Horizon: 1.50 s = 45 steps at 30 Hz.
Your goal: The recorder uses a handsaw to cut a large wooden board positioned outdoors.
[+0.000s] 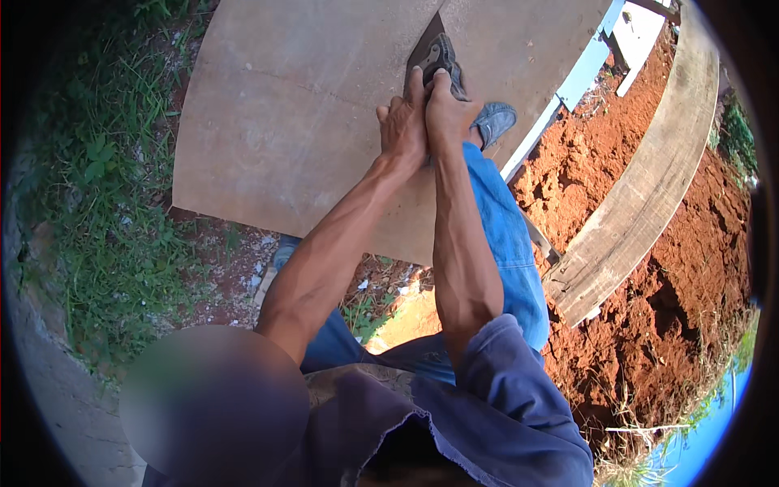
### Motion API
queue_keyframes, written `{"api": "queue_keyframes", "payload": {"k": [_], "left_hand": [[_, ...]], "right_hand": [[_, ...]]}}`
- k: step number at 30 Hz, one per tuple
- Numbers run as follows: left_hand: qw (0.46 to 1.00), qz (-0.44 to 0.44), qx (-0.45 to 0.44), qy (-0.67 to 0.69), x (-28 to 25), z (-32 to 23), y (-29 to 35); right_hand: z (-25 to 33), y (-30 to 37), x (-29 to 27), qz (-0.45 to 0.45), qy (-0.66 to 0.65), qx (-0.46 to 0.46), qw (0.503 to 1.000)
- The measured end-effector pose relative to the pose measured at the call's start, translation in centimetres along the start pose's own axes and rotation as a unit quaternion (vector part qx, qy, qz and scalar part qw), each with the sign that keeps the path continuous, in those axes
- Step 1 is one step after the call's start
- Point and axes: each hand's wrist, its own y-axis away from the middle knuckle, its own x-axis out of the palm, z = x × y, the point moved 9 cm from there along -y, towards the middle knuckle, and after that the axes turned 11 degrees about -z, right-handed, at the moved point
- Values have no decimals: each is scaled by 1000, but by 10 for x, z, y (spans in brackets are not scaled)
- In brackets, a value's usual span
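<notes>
A handsaw with a dark, worn handle stands over a large tan board, its dark blade narrowing to a point at the far side. Both of my hands are closed together on the near end of that handle, thumbs lying along its top. My left hand is on the left, and my right hand presses close beside it. Most of the fingers under the grip are hidden. Below the saw, the broad sheet carries some pale dust near the blade. How deep the teeth sit in it, I cannot tell.
My shoe rests on the board just right of my hands. Grass borders the left side. On the right lie pale strips, a long wooden plank and heaped red soil.
</notes>
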Motion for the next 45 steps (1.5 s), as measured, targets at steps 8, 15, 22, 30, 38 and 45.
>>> {"api": "queue_keyframes", "payload": {"k": [8, 15, 22, 30, 38, 45], "left_hand": [[993, -53, 73, 77, -100, -58, 218], [998, -33, 41, -16, 17, -24, 39], [995, -13, 85, 56, -82, -48, 244], [999, -13, 32, -26, 14, -5, 7], [995, -31, 82, 55, -87, -49, 247], [999, -31, 17, -41, 7, 5, 7]], "right_hand": [[85, 179, -157, 44, 93, -43, 994], [-36, -19, -14, 87, -106, 35, 990], [67, 194, -180, 36, 74, 24, 996], [-3, -16, 9, 82, -62, -22, 994], [65, 193, -176, 47, 74, 20, 996], [-5, -2, 6, -8, -32, -47, 998]]}}
